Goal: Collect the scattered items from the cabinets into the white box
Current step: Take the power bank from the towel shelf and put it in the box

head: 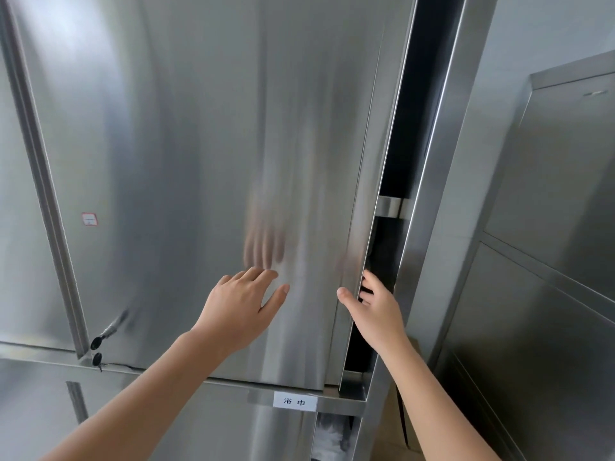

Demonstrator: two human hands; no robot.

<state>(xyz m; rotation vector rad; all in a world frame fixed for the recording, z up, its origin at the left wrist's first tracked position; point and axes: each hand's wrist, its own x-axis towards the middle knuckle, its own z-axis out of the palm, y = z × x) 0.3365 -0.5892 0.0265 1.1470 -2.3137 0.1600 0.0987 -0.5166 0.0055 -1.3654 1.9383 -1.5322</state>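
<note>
The left hand [244, 302] is lying open against the steel sliding door [206, 154]; the right hand [374, 304] is hooking its fingers around the door's edge.

The steel cabinet door [206, 154] stands slightly ajar. A dark gap runs along its right edge, where the right hand [372, 307] curls. The interior is too dark to read.
</note>
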